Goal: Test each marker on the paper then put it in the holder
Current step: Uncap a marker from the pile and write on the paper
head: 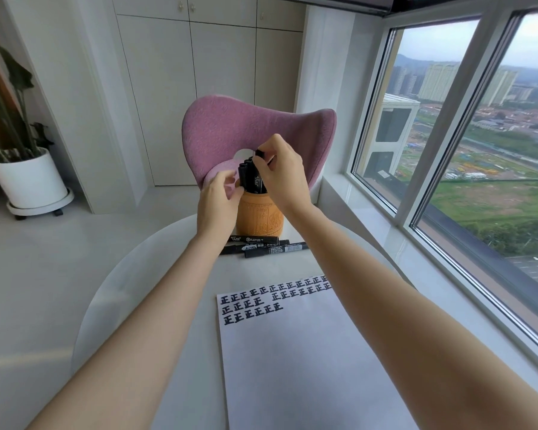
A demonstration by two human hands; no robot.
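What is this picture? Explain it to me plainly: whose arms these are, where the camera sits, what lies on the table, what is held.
There is no machine here. These are a person's two bare arms, filmed by one wide-angle camera worn on the head, looking forward and down. The right hand pinches a black marker by its top, upright in the orange holder among other markers. The left hand touches the holder's rim; whether it grips anything is unclear. On the round white table lie loose markers and a paper with rows of black test marks. A pink chair stands behind.
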